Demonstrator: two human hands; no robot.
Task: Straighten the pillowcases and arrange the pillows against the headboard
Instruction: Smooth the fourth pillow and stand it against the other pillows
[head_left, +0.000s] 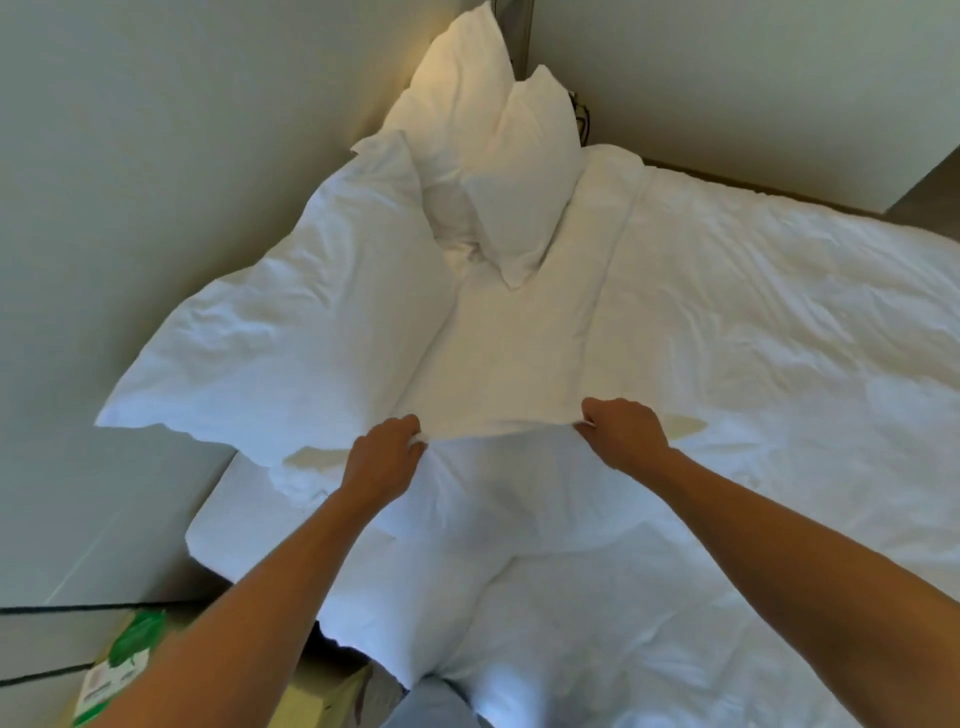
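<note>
Up close, both hands, left hand (387, 453) and right hand (621, 434), apart, each pinching the near pillow (514, 499) edge

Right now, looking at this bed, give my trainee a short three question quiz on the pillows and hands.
1. True or false: the left hand and right hand both grip the near pillow.
2. How many pillows stand upright in the far corner?
3. The long pillow lies along: A) the wall, B) the floor?

Key: 1 true; 2 two; 3 A.
</note>
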